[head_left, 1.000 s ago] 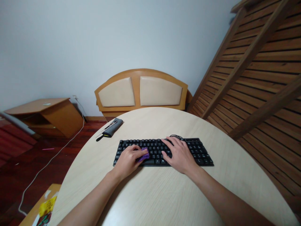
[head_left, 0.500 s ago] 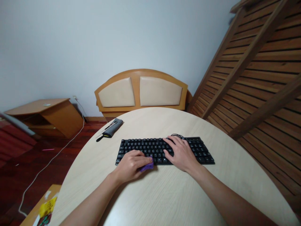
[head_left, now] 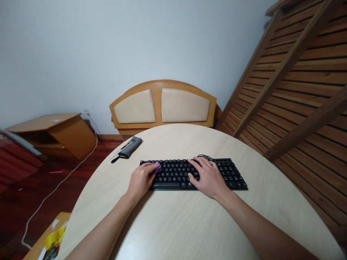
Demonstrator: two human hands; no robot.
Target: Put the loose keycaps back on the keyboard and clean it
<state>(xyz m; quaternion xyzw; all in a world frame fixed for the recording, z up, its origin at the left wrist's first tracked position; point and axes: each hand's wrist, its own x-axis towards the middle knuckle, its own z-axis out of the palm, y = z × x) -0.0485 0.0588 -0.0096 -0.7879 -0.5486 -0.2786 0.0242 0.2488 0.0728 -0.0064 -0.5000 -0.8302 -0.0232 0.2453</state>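
Observation:
A black keyboard (head_left: 173,175) lies across the round table in front of me. Over its left end, my left hand (head_left: 141,178) is closed on a small purple cloth (head_left: 157,167), which rests on the upper left keys. Most of the cloth is hidden beneath the fingers. My right hand (head_left: 208,177) lies spread over the keys just left of the number pad, holding nothing. Behind it, a coiled black cable (head_left: 204,156) shows at the keyboard's back edge.
The pale round table (head_left: 184,224) has a grey pouch (head_left: 132,146) with thin tools on it at the far left. Behind stands a padded headboard (head_left: 162,104). Wooden slats (head_left: 292,94) lean at the right. A white cord (head_left: 62,180) runs along the floor.
My left hand has moved with the purple cloth from the keyboard's front edge, left and away from me, to the upper left keys. My right hand has stayed in place.

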